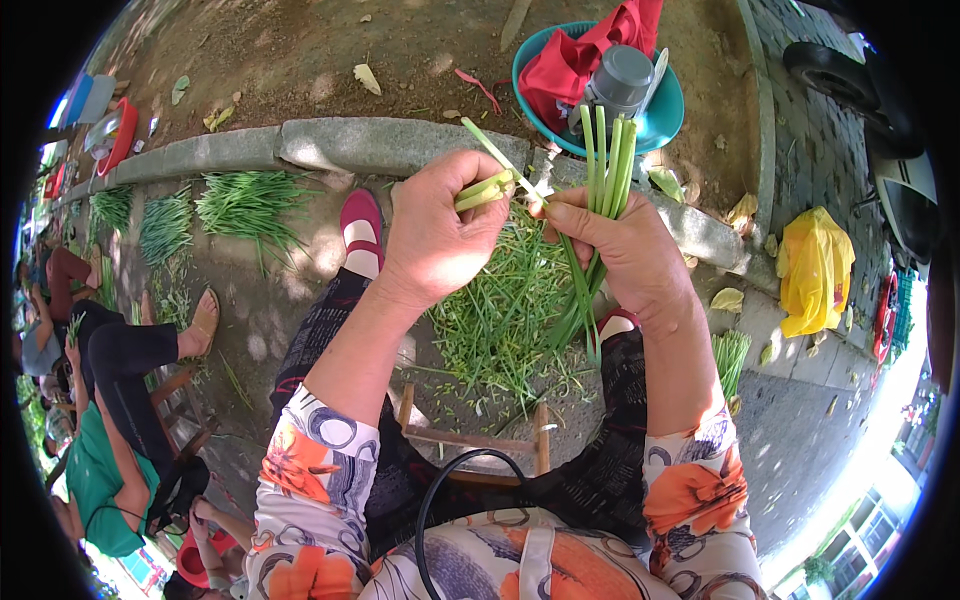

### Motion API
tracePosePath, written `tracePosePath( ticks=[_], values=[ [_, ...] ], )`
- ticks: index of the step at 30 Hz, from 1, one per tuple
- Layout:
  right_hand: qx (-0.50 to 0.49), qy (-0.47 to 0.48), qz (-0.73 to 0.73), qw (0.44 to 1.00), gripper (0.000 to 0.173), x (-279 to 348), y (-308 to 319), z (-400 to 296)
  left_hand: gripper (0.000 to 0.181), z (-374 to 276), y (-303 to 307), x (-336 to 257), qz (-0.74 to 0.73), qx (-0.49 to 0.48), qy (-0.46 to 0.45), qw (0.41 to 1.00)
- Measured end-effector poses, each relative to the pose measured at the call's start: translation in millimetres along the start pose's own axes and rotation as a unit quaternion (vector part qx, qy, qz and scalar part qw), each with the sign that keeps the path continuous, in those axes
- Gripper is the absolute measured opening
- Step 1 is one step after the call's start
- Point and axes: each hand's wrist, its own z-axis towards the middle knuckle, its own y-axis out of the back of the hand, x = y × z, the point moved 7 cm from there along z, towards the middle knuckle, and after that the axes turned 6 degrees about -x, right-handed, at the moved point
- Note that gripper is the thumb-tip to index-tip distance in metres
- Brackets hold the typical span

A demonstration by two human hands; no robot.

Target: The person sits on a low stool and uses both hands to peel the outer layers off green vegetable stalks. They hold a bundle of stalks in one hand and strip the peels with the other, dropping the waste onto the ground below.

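My left hand point(448, 222) is closed around a few short pale-green stalk pieces point(484, 190). Between the two hands slants one pale stem point(499, 156), its lower end at my right fingertips. Several long green stalks, likely garlic chives or scapes point(613, 169), are gripped in my right hand point(611, 236), with thick ends up and leafy ends hanging down. Below both hands, a loose heap of green leaves and trimmings point(499, 322) lies on the ground between my feet.
A teal basin point(675, 97) with a red cloth point(559, 71) and a grey-lidded container point(624, 71) stands beyond the stone curb point(352, 142). Bundles of greens point(251, 206) lie at left, near seated people point(112, 450). At right are a yellow plastic bag point(816, 270) and another bundle point(730, 360).
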Motion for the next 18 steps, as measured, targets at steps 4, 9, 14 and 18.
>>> tracePosePath(
  ticks=[4, 9, 14, 18],
  values=[
    [-0.004, 0.0, -0.034, 0.999, 0.017, 0.6, 1.1, -0.7, 0.006, 3.4, 11.1, -2.0, 0.057, -0.037, -0.038, 0.997],
    [-0.002, -0.003, -0.022, 1.0, 0.016, -1.4, 3.4, -0.3, 0.006, 10.3, 28.8, -0.4, 0.063, -0.095, -0.019, 0.993],
    [-0.001, -0.001, -0.02, 1.0, 0.015, -4.8, 8.1, -0.3, 0.011, 13.2, 40.0, 5.7, 0.057, -0.126, 0.021, 0.99],
    [-0.005, 0.001, -0.022, 1.0, 0.015, -4.4, 9.5, -1.4, 0.01, 13.4, 46.0, 4.0, 0.061, -0.148, 0.025, 0.987]
  ],
)
